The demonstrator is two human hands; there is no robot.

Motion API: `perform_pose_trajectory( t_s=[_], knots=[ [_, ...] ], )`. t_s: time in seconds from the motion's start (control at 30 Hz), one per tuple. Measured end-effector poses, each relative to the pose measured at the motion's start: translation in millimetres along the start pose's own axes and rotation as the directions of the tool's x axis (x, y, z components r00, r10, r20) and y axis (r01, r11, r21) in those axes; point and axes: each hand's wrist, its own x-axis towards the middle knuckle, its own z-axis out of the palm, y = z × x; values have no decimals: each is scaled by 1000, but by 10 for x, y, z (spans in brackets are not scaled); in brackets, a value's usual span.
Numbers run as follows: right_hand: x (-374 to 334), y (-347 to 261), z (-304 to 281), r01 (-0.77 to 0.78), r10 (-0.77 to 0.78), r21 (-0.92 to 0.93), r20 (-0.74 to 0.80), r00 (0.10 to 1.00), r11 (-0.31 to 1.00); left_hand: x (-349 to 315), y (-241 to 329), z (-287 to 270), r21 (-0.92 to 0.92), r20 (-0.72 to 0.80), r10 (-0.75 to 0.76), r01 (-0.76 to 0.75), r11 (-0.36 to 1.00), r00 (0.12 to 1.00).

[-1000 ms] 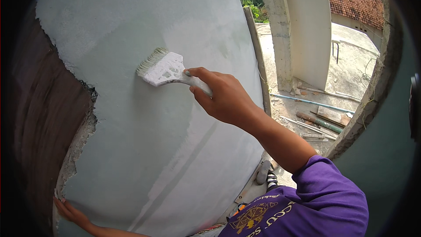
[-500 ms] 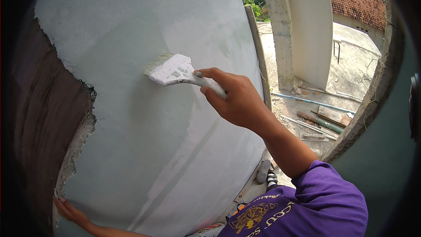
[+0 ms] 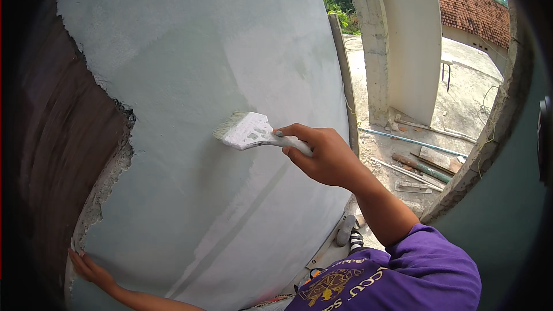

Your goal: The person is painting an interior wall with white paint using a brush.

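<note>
Sunlit floor (image 3: 461,101) beyond pale pillar (image 3: 410,46)

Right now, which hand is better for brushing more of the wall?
Probably the right hand: it grips the white brush, bristles toward the wall. The left hand has no brush and is down at the jagged edge.

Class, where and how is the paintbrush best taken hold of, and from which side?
Probably best by the slim handle, coming from the right: the paintbrush has its bristles pointing left and its handle slanting down toward the right, where the right hand grips it. The wide white brush head looks a poorer hold.
</note>
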Motion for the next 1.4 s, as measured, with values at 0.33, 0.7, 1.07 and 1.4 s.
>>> perform_pose_trajectory(
  t_s=[0.33, 0.7, 1.07, 1.4],
  knots=[
    [464, -133, 113, 104, -109, -31, -206, 972, 994, 2, -50, 17, -11, -3, 5, -5, 1000, 1000],
    [142, -117, 100, 85, -87, -27, -99, 991, 996, 0, -49, 17, -17, 11, -15, 15, 1000, 1000],
    [475, -220, 91, -143, 159, 205, -63, 985, 968, -6, -78, 43, -44, -16, -17, 17, 999, 1000],
    [420, -106, -44, -197, 219, 568, 29, 975, 799, -1, -76, 18, 0, -9, 38, -38, 999, 999]
  ],
)
